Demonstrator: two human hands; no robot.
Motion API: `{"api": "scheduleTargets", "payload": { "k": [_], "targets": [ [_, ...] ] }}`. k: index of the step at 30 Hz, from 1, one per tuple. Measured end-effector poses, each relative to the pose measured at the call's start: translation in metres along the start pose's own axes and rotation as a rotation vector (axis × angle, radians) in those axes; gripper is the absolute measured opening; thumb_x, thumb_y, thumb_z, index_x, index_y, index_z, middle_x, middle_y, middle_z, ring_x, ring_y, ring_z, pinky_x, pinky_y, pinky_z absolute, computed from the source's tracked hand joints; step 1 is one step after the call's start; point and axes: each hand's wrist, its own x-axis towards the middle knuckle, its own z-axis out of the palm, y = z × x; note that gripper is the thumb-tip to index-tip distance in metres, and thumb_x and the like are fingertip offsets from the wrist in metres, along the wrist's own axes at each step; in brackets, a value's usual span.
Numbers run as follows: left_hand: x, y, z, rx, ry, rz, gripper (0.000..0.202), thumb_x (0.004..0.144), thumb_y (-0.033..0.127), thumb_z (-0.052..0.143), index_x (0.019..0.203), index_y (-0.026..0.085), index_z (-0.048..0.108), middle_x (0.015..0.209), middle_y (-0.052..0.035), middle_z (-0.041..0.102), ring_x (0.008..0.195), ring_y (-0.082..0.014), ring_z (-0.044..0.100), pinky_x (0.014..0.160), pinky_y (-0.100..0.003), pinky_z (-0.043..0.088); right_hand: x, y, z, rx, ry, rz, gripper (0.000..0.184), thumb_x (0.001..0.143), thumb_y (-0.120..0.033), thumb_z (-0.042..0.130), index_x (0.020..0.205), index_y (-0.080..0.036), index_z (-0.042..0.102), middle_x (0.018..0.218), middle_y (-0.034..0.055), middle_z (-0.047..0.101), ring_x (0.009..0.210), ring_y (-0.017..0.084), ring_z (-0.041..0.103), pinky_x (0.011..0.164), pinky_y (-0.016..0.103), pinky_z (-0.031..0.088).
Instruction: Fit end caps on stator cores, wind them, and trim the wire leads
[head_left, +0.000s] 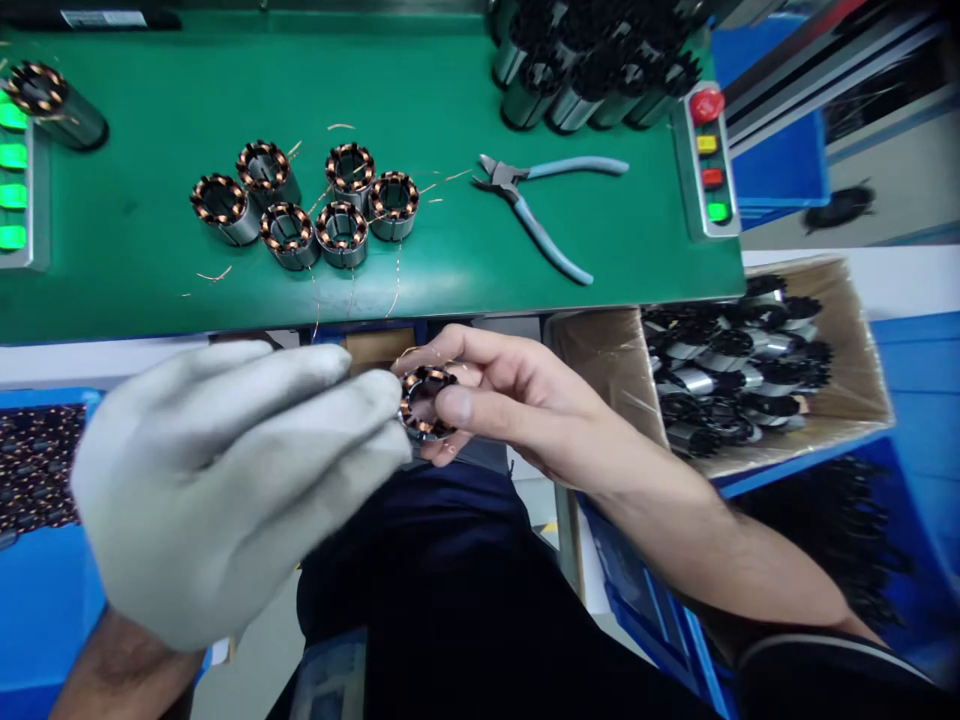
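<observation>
no lettering, brand or number can be read with certainty. the plainest label is a white sticker (105, 18) on a long black object (161, 20) lying at the far left of the table (420, 75); it seems to carry dark print, too small and blurred to make out. the button box (691, 195) at the table's right end has a red, a yellow, a second red and a green button in a row, and the box (40, 205) at the left end shows lit green ones; any legend on either is too small to read. print in the clear pouch (328, 678) at the person's lap is also unreadable.
</observation>
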Motion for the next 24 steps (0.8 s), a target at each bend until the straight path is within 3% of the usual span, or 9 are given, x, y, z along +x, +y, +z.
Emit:
{"api": "scheduleTargets", "payload": {
  "k": [2,5,7,10,13,15,17,21,24],
  "targets": [
    [-0.010,-0.004,0.005,0.143,0.014,0.138,0.015,0.103,0.048,0.077,0.113,0.048,0.088,0.117,0.0042,0.088,0.113,-0.0316,0.083,0.111,-0.057,0.064,0.000,-0.001,-0.002,0.016,0.058,-0.044,0.044,0.095,-0.045,0.098,0.124,-0.020,0.075,0.099,0.0009,0.085,0.082,0.014,0.085,0.078,0.024,0.073],
    [-0.018,-0.016,0.027,0.236,0.050,0.255,0.020,0.097,0.031,0.083,0.114,0.041,0.085,0.117,0.0033,0.088,0.115,-0.0311,0.082,0.103,-0.051,0.063,-0.001,-0.003,-0.004,0.034,0.167,-0.130,0.050,0.093,-0.049,0.098,0.128,-0.023,0.074,0.104,0.0025,0.086,0.086,0.017,0.086,0.077,0.025,0.072],
    [-0.022,-0.026,0.050,0.233,-0.057,0.300,0.016,0.096,0.022,0.082,0.108,0.032,0.083,0.111,0.0002,0.089,0.107,-0.0299,0.083,0.091,-0.047,0.064,-0.002,-0.003,-0.004,0.008,0.211,-0.187,0.055,0.091,-0.052,0.098,0.131,-0.024,0.073,0.105,0.0028,0.086,0.088,0.018,0.086,0.075,0.026,0.072],
    [-0.030,-0.037,0.077,0.139,-0.221,0.098,0.011,0.104,0.021,0.072,0.101,0.025,0.082,0.110,-0.0054,0.088,0.103,-0.0280,0.083,0.086,-0.043,0.066,-0.006,0.000,-0.001,-0.103,0.220,-0.250,0.053,0.093,-0.054,0.096,0.130,-0.024,0.073,0.107,0.0038,0.085,0.091,0.019,0.084,0.077,0.028,0.070],
    [-0.033,-0.031,0.073,-0.056,-0.047,-0.165,0.017,0.104,0.034,0.081,0.120,0.030,0.085,0.123,-0.0041,0.087,0.112,-0.0260,0.082,0.100,-0.041,0.067,-0.009,0.004,0.005,-0.228,0.222,-0.275,0.046,0.095,-0.048,0.095,0.128,-0.024,0.075,0.107,0.0041,0.085,0.095,0.020,0.083,0.084,0.030,0.069],
    [-0.027,-0.018,0.061,-0.158,0.108,-0.194,0.032,0.096,0.043,0.093,0.126,0.034,0.086,0.132,-0.0022,0.085,0.122,-0.0264,0.080,0.111,-0.044,0.065,-0.008,0.007,0.009,-0.274,0.224,-0.283,0.044,0.095,-0.044,0.096,0.129,-0.025,0.075,0.108,0.0037,0.085,0.097,0.019,0.083,0.085,0.030,0.068],
    [-0.020,-0.004,0.056,-0.231,0.206,-0.174,0.031,0.089,0.040,0.100,0.117,0.035,0.088,0.133,-0.0007,0.084,0.125,-0.0260,0.079,0.112,-0.043,0.066,-0.006,0.010,0.011,-0.303,0.230,-0.291,0.046,0.093,-0.043,0.098,0.129,-0.026,0.075,0.109,0.0034,0.084,0.097,0.019,0.082,0.084,0.028,0.067],
    [-0.024,0.002,0.076,-0.433,0.192,-0.351,0.006,0.099,0.026,0.088,0.094,0.029,0.085,0.123,-0.0028,0.084,0.115,-0.0232,0.082,0.098,-0.037,0.071,-0.009,0.014,0.007,-0.311,0.219,-0.299,0.055,0.097,-0.048,0.093,0.141,-0.028,0.069,0.108,0.0027,0.081,0.094,0.019,0.080,0.081,0.028,0.065],
    [-0.038,-0.014,0.092,-0.595,0.125,-0.521,0.016,0.104,0.029,0.079,0.089,0.024,0.080,0.116,-0.0072,0.086,0.109,-0.0242,0.083,0.096,-0.035,0.071,-0.017,0.016,-0.001,-0.255,0.142,-0.297,0.058,0.102,-0.047,0.087,0.151,-0.029,0.060,0.103,0.0008,0.079,0.082,0.016,0.078,0.074,0.026,0.063]
  ]
}}
